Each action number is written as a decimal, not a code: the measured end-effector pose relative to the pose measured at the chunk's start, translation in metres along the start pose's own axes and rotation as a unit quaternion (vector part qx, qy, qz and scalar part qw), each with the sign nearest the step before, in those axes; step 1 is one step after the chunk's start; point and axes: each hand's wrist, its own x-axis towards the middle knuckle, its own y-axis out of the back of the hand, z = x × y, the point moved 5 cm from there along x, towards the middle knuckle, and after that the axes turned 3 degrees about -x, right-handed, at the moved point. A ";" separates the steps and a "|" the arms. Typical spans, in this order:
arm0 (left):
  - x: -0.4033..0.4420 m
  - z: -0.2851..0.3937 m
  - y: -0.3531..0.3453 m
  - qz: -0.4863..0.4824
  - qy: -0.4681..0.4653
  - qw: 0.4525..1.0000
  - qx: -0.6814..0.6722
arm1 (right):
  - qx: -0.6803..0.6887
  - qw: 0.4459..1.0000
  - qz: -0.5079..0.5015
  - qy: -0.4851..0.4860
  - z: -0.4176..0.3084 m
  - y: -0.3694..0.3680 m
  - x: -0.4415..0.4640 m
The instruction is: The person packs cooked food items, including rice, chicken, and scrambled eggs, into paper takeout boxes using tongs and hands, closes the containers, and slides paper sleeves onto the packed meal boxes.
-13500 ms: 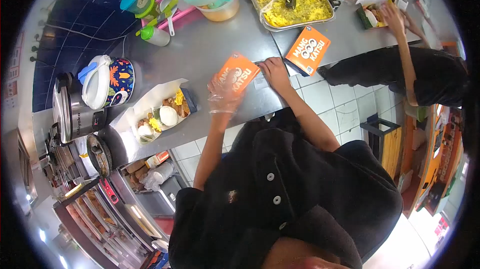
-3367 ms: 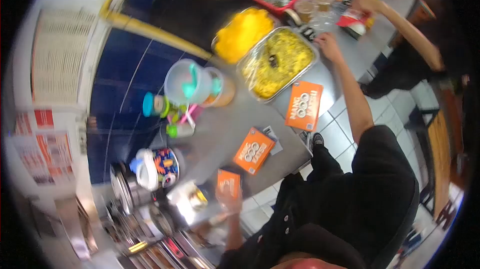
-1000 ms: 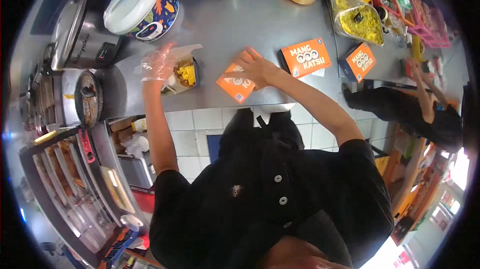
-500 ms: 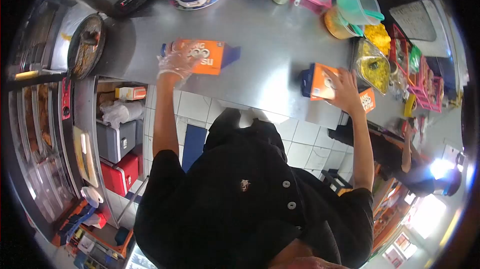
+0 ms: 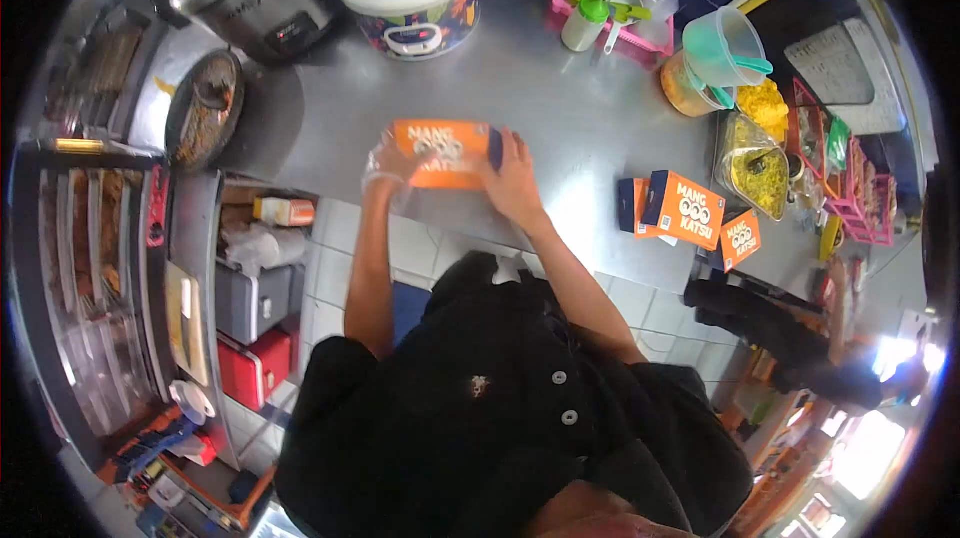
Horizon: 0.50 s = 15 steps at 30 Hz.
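An orange and dark blue box [image 5: 440, 141] printed "MANG KATSU" is over the steel counter in front of me, between my two hands. My left hand [image 5: 388, 166], in a clear plastic glove, grips its left end. Around the right end, by the dark blue side, curl the fingers of my bare right hand [image 5: 513, 183]. Motion blurs the lower part of the box. Further right on the counter, another orange box [image 5: 688, 208] partly overlaps a similar box [image 5: 630, 206], and a third box [image 5: 740, 240] sits beside them near the edge.
At the back are a rice cooker [image 5: 265, 8] and a white-lidded patterned pot [image 5: 415, 13]. A dark pan [image 5: 205, 108] stands left. To the right are plastic tubs [image 5: 720, 48], a tray of yellow food [image 5: 757, 178] and pink baskets [image 5: 862, 193]. Another person [image 5: 790, 333] is at far right.
My right hand has left the boxes on the right and moved left to the box my left hand holds. One box at the right now lies partly over another. The view has shifted slightly.
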 end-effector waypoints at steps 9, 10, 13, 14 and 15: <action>-0.079 0.055 -0.030 0.001 0.027 0.986 -0.162 | 0.088 0.969 -0.062 -0.222 0.071 0.012 -0.005; -0.080 0.061 -0.031 0.013 0.021 0.988 -0.150 | 0.108 0.961 -0.052 -0.248 0.068 0.027 -0.008; -0.065 0.056 -0.040 -0.036 -0.024 0.983 -0.179 | 0.144 0.944 -0.027 -0.295 0.059 0.054 -0.015; -0.061 0.055 -0.036 -0.043 -0.020 0.989 -0.140 | 0.136 0.945 -0.016 -0.298 0.063 0.058 -0.013; -0.056 0.055 -0.034 -0.053 -0.021 0.993 -0.100 | 0.128 0.944 0.000 -0.305 0.069 0.064 -0.016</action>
